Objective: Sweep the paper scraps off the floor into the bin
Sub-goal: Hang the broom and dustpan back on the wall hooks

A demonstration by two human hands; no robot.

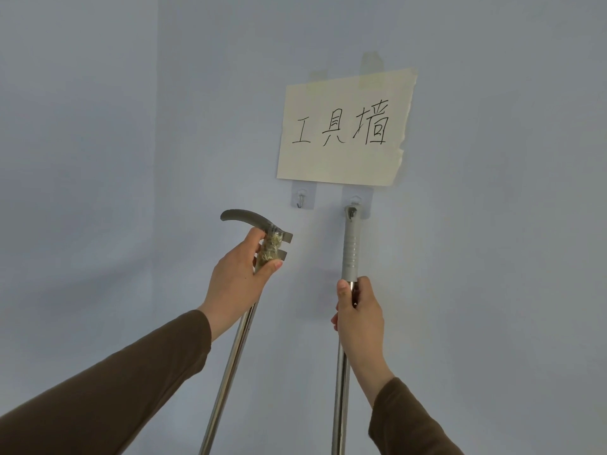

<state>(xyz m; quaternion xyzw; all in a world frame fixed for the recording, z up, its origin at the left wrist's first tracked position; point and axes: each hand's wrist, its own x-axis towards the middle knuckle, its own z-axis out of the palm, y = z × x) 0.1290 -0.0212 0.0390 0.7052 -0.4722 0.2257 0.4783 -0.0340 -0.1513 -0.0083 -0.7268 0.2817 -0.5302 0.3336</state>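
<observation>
Centrally, two steel poles rising from the bottom edge: left hand (243, 277) curled round the left pole (230, 366) below its curved grey handle (244, 218). Right hand (358, 316) gripping the right pole (341, 389) under a grey grip (350, 247), its top at a wall hook (354, 200), beneath a paper sign (345, 126) mid-frame.

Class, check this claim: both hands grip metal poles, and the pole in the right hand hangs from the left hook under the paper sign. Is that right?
Not quite. The head view shows the right hand gripping a pole that hangs from the right hook; the left hook is bare. The left hand does grip the other pole.
</observation>
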